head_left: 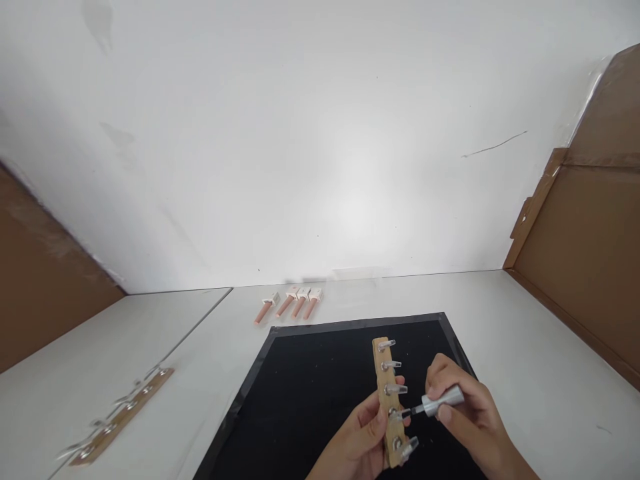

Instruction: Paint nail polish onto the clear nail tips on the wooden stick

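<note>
My left hand (363,437) grips the lower part of a wooden strip (381,373), held up over the black mat. Several clear nail tips (396,389) stick out from the strip toward the right, each on a small round mount. My right hand (465,407) pinches a silver-capped brush (443,401) between thumb and fingers. The brush's dark tip points left and meets, or nearly meets, the clear tip second from the bottom. Exact contact is too small to tell.
A black mat (300,400) lies on the white table. Behind it are several pink-handled items with white tops (285,305). Another wooden strip with clear tips (125,415) rests at the left. Brown cardboard panels (585,227) stand at both sides, a white wall behind.
</note>
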The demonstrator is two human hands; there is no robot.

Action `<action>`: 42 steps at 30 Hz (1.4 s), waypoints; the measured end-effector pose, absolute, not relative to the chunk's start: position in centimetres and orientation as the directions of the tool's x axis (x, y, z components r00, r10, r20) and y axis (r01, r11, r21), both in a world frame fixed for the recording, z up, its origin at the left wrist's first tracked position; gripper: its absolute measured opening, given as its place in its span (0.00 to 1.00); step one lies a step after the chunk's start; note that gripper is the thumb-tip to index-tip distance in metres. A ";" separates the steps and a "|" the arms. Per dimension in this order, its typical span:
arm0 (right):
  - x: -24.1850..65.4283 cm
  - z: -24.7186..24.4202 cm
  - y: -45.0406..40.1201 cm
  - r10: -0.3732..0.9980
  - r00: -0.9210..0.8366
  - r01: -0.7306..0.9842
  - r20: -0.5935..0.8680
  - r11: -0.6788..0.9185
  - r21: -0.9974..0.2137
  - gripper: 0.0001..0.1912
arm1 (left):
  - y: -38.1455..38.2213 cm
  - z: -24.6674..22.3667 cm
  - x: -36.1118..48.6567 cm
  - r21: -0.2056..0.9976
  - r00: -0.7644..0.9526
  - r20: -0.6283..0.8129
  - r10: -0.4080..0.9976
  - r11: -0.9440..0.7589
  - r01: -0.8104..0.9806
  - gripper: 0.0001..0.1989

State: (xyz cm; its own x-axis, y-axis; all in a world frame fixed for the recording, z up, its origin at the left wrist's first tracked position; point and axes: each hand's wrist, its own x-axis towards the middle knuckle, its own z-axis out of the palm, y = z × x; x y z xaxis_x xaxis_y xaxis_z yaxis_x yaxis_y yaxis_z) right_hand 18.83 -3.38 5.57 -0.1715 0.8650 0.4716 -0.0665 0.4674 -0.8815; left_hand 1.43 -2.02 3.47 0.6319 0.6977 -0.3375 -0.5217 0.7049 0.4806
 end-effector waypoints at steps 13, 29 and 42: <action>18.5 6.4 -3.6 0.831 -0.270 0.039 0.486 0.513 -0.857 0.07 | -1.6 2.7 1.5 0.552 0.641 -0.304 0.705 0.679 -0.485 0.16; 19.0 6.0 -3.5 0.852 -0.209 0.099 0.480 0.507 -0.856 0.07 | -1.8 3.5 1.5 0.524 0.604 -0.345 0.718 0.682 -0.511 0.19; 19.0 6.3 -3.4 0.822 -0.234 0.077 0.519 0.548 -0.833 0.05 | -1.5 3.6 1.6 0.492 0.623 -0.356 0.697 0.706 -0.509 0.19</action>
